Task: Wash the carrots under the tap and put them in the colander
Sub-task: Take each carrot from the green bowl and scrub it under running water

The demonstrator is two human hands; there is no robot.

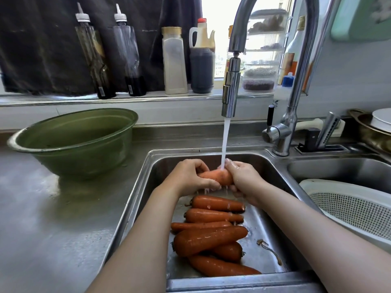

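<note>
Water runs from the tap [231, 89] onto an orange carrot [218, 177] held over the left sink basin [146, 187]. My left hand [190, 176] grips its left end and my right hand [243, 178] grips its right end. Several more wet carrots [209, 237] lie in a pile on the basin floor below my hands. A white perforated colander [349, 206] sits in the right basin, at the frame's right edge.
A green bowl [74, 142] stands on the steel counter left of the sink. Bottles [173, 60] line the window ledge behind. The tap's base and lever [277, 134] rise between the basins. A knife block and pot sit at back right.
</note>
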